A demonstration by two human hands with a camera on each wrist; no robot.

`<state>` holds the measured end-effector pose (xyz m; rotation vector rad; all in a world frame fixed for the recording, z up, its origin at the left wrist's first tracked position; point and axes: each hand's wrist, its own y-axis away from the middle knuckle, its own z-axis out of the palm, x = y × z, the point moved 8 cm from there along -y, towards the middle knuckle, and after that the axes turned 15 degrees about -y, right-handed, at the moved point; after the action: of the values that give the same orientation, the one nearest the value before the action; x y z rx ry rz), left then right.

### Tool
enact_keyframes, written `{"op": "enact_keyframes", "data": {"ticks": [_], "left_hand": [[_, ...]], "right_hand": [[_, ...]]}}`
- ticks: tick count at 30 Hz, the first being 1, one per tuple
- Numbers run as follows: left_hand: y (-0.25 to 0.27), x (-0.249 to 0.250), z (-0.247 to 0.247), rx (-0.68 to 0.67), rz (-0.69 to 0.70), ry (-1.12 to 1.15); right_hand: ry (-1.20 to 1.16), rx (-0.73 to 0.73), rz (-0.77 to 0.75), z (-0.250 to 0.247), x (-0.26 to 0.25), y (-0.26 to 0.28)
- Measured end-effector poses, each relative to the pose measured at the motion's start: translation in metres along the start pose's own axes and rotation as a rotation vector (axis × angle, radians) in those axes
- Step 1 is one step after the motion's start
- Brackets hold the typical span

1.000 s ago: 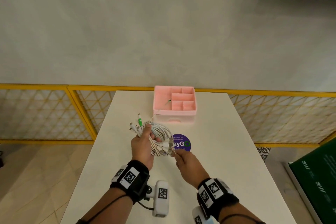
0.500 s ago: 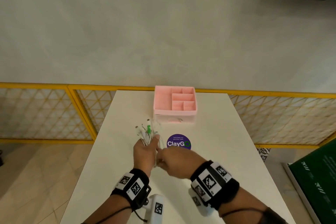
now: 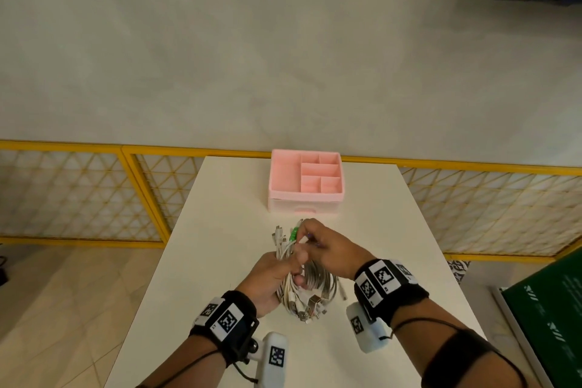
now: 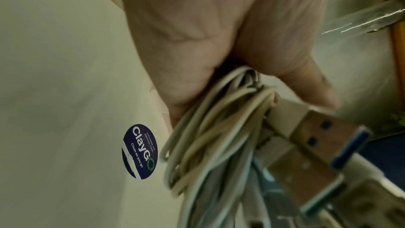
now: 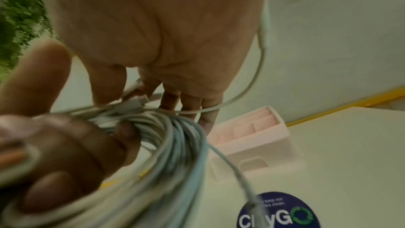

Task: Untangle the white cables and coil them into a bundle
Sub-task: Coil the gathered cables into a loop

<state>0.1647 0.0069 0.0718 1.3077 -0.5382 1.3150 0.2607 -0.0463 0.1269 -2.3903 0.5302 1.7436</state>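
A coil of white cables hangs from my left hand, which grips it at the top, just above the white table. Several plug ends, one of them green, stick up past the left fist. Metal USB plugs dangle from the coil's near side. My right hand reaches over the left one and pinches a loose white cable end beside the plugs. In the right wrist view a single strand loops round the right hand's fingers, above the coil.
A pink compartment organiser with a drawer stands at the far middle of the table. A round dark "ClayGo" sticker lies on the table under the hands. A yellow lattice railing runs behind the table and a green board stands at the right.
The right hand has left the coil's lower right, crossed over the left hand and moved forward to the plug ends. The left hand has lowered the coil and brought it nearer to me.
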Motion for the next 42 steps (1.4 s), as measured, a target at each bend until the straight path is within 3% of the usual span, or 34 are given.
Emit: {"op": "enact_keyframes", "data": {"ticks": [3,6,11,14,16,19,22,27,30,32,34,38,42], "left_hand": [[0.001,0.004,0.003,-0.01,0.021,-0.085],[0.001,0.01,0.004,0.045,0.016,-0.031],[-0.001,0.014,0.004,0.081,0.048,0.097],[-0.001,0.011,-0.006,0.115,0.038,0.069],[-0.001,0.01,-0.017,0.159,0.031,-0.021],[-0.002,0.013,-0.041,0.257,0.069,-0.246],[-0.002,0.014,-0.06,0.317,0.074,-0.454],[0.006,0.01,-0.08,0.214,0.002,-0.441],[0.013,0.002,-0.087,0.121,-0.078,-0.421],[0.015,0.003,-0.093,0.13,-0.046,-0.382],[0.013,0.008,-0.101,0.196,0.018,-0.369],[0.004,0.014,-0.118,0.4,0.045,-0.422],[-0.012,-0.004,-0.126,0.485,-0.035,-0.389]], "right_hand": [[-0.064,0.066,0.061,-0.006,0.015,0.004],[-0.15,0.094,0.095,-0.005,0.027,0.008],[-0.675,0.25,0.126,0.004,0.043,0.013],[-0.812,0.288,0.141,0.013,0.048,0.011],[-0.783,0.316,0.148,0.019,0.047,0.008],[-0.576,0.444,0.202,0.019,0.055,0.004],[-0.39,0.468,0.245,0.028,0.053,-0.002],[-0.035,0.226,0.18,0.048,0.016,-0.019],[0.021,0.069,0.181,0.06,0.006,-0.024],[0.04,0.046,0.155,0.065,0.005,-0.029],[-0.016,0.095,0.126,0.07,0.008,-0.034],[-0.547,0.37,0.23,0.078,0.039,-0.036],[-0.649,0.494,0.323,0.08,0.072,-0.042]]}}
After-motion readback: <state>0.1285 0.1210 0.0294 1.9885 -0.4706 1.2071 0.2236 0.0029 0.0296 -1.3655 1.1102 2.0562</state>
